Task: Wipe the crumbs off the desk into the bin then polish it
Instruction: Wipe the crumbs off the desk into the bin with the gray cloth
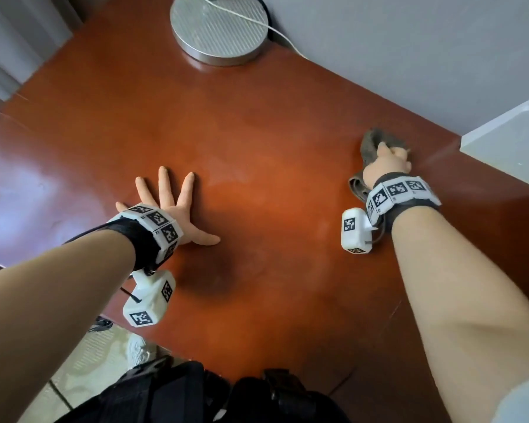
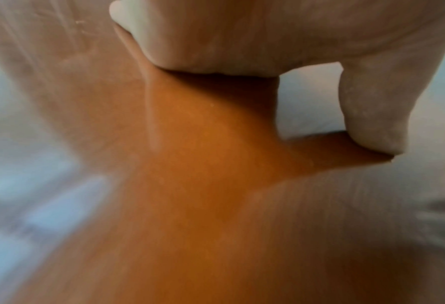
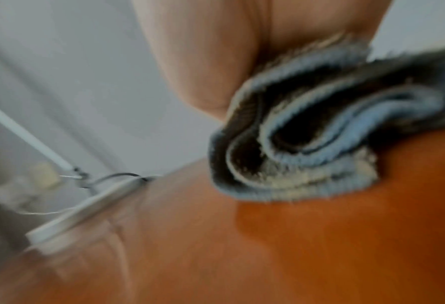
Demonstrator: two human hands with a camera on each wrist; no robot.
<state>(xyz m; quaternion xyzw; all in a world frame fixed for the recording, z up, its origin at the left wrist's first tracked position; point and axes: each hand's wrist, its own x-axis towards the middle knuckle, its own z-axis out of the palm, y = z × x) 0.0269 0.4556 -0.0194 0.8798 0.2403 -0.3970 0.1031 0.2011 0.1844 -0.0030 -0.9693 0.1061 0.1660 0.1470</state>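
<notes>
Lying under right hand (image 1: 387,161) (bunched): cloth (image 1: 369,145)

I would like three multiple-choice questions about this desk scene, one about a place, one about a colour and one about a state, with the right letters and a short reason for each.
1. Where does the round metal lamp base stand?
A. at the far edge of the desk, near the wall
B. under the left hand
C. beside the right wrist

2. What colour is the desk surface?
A. white
B. reddish brown
C. black

3. How does the left hand lie?
A. curled round the cloth
B. made into a fist in the air
C. flat on the desk with fingers spread

Answers:
1. A, the head view shows the base at the far edge, beyond both hands.
2. B, the wood looks reddish brown in all three views.
3. C, its fingers are straight and spread; the right hand grips the grey cloth.
</notes>
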